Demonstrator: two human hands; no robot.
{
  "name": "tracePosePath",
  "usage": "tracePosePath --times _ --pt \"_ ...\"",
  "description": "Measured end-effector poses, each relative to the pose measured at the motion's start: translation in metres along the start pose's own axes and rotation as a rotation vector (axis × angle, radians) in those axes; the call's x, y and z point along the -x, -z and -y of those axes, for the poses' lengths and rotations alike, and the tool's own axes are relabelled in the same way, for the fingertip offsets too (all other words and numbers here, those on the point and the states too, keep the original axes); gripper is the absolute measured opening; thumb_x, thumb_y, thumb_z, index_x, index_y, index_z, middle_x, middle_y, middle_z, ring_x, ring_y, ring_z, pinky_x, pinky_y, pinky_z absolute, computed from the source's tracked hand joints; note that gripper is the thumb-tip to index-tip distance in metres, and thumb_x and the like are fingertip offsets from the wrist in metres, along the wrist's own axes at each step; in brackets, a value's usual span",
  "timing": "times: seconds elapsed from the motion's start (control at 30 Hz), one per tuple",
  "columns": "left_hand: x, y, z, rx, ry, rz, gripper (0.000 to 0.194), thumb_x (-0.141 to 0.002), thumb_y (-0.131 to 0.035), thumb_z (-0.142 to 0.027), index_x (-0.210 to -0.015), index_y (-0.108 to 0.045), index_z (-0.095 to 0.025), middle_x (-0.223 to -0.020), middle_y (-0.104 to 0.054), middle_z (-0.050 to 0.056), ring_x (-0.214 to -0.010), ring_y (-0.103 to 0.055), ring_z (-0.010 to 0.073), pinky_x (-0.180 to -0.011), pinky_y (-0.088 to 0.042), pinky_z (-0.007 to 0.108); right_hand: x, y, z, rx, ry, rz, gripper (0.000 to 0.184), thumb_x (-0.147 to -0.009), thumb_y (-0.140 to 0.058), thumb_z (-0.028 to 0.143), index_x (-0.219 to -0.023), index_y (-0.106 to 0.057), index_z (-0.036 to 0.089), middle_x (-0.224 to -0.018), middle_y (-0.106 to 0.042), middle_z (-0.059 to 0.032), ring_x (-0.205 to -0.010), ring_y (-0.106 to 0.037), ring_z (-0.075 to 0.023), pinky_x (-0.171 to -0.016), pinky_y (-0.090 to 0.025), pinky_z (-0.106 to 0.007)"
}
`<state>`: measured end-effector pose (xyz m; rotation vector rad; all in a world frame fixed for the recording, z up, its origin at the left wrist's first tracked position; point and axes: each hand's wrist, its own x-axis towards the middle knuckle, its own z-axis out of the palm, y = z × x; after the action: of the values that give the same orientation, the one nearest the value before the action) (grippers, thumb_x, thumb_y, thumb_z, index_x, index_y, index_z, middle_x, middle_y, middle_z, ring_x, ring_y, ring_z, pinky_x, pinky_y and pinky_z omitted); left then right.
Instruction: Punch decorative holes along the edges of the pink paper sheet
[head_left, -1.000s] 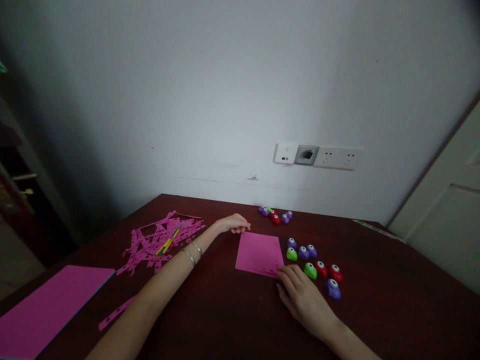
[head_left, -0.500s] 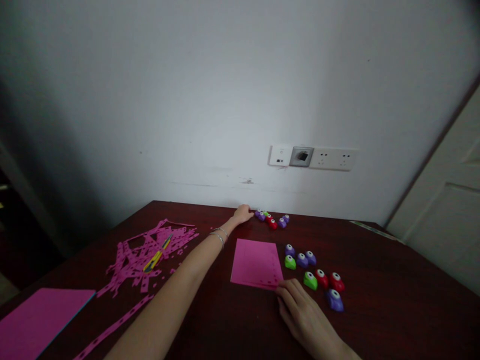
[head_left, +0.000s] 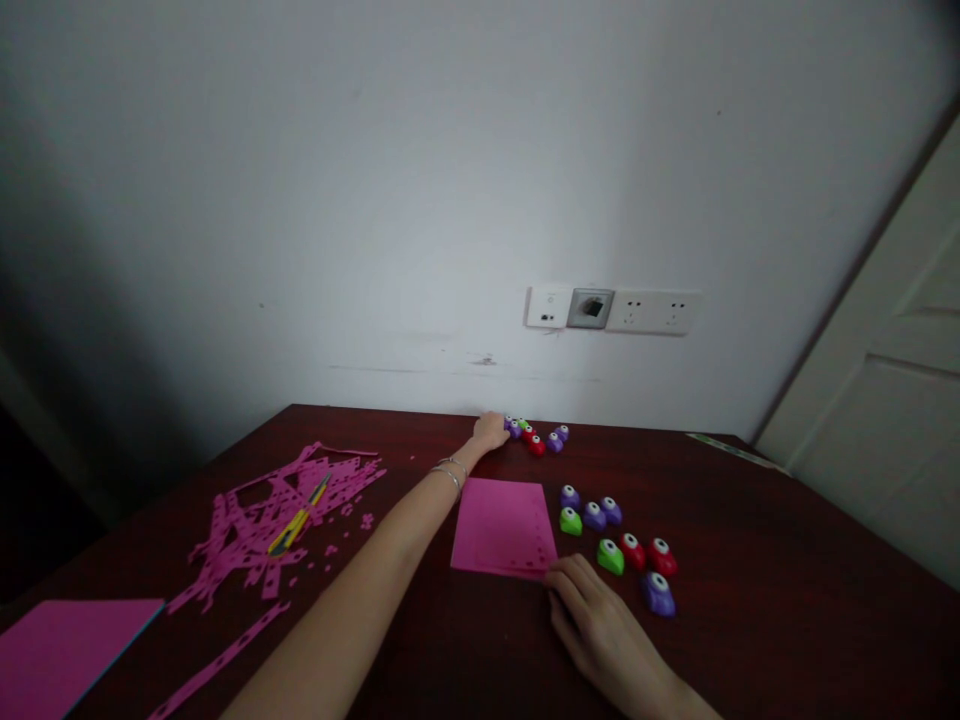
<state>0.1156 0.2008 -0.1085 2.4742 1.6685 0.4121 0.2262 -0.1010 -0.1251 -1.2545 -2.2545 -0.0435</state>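
Observation:
My left hand [head_left: 491, 430] is stretched out to the far edge of the table, against the near-wall cluster of small craft punches [head_left: 529, 435] in purple, green and red. Its fingers are hidden behind the back of the hand. A pink paper sheet [head_left: 501, 525] with a row of small punched holes down its right side lies flat in the middle. At the sheet's lower right corner rests my right hand [head_left: 600, 620], fingers loosely bent, thumb apart, fingertips touching the edge. More punches, including a green one [head_left: 610, 556] and a purple one [head_left: 659, 594], stand right of the sheet.
To the left lies a heap of punched pink paper strips [head_left: 247, 530] with a yellow cutter knife [head_left: 300, 518] on it. Pink sheets [head_left: 67, 650] lie at the front left. The wall behind carries sockets [head_left: 652, 313]; a flat strip [head_left: 739, 453] lies far right.
My left hand has moved slightly right and now meets the far punches. The view has shifted a little; my right hand stays at the sheet's corner.

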Motion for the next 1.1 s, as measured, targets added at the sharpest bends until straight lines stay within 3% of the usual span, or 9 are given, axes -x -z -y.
tracePosePath --times 0.4,0.67,0.97,1.1 --pt "0.0 -0.004 -0.002 0.043 0.082 -0.038 0.025 -0.079 -0.054 -0.029 -0.097 -0.065 -0.016 -0.109 -0.061 0.013 -0.108 -0.053 0.0248 -0.086 -0.042 0.032 0.002 -0.004 -0.004 -0.061 -0.047 0.036 0.022 -0.085 -0.036 0.007 -0.091 -0.052 0.02 -0.089 -0.056 -0.0061 -0.082 -0.054 -0.0192 -0.076 -0.049 -0.037" --pt "0.006 -0.006 0.008 0.171 0.142 -0.098 0.027 -0.074 -0.058 -0.035 -0.09 -0.066 -0.014 -0.098 -0.066 0.013 -0.095 -0.06 0.0246 -0.079 -0.044 0.031 0.001 0.0 -0.003 -0.078 -0.08 0.024 0.018 -0.083 -0.038 0.007 -0.085 -0.051 0.02 -0.087 -0.056 -0.0057 -0.079 -0.056 -0.0184 -0.071 -0.051 -0.033" --pt "0.055 0.009 0.032 0.436 0.29 -0.191 0.025 -0.074 -0.059 -0.032 -0.089 -0.068 -0.015 -0.095 -0.068 0.01 -0.089 -0.062 0.0183 -0.073 -0.043 0.023 0.002 -0.001 0.0 -0.015 -0.008 -0.082 0.019 -0.083 -0.04 0.01 -0.09 -0.054 0.02 -0.097 -0.057 -0.0077 -0.089 -0.057 -0.0199 -0.079 -0.051 -0.035" --pt "0.084 0.021 0.04 0.545 0.31 -0.249 0.024 -0.074 -0.06 -0.03 -0.089 -0.068 -0.013 -0.092 -0.069 0.009 -0.085 -0.063 0.0158 -0.072 -0.042 0.021 0.004 0.0 0.001 0.001 0.011 -0.06 0.021 -0.084 -0.04 0.011 -0.095 -0.055 0.02 -0.096 -0.057 -0.0077 -0.089 -0.058 -0.0199 -0.081 -0.051 -0.036"
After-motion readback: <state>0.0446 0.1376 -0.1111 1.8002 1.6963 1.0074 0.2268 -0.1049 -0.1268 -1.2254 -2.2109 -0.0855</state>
